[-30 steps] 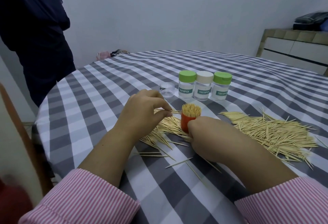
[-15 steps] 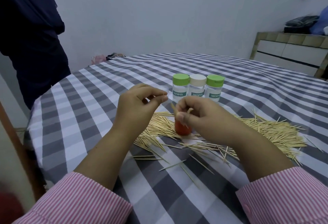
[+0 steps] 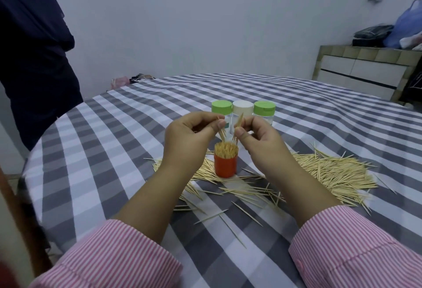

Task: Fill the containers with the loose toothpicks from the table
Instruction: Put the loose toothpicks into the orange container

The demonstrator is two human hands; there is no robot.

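An orange container [image 3: 225, 166] stands upright on the checked tablecloth, packed with toothpicks standing on end. My left hand [image 3: 189, 137] hovers just above and left of it, pinching a few toothpicks [image 3: 222, 133] between thumb and fingers. My right hand [image 3: 258, 140] is above and right of the container and pinches a small bunch of toothpicks [image 3: 238, 125], tips pointing down. Loose toothpicks [image 3: 335, 173] lie in a big pile to the right, and more lie scattered around the container. Three capped clear containers [image 3: 265, 111] stand behind my hands.
The table [image 3: 114, 150] is round, with its edge close at the left. A person in dark clothes [image 3: 34, 59] stands beyond that edge. A low cabinet [image 3: 365, 75] with bags on it is at the back right.
My right hand let go of the orange container and rose with a bunch of toothpicks. My left hand also lifted, now above the container. The container stands free.
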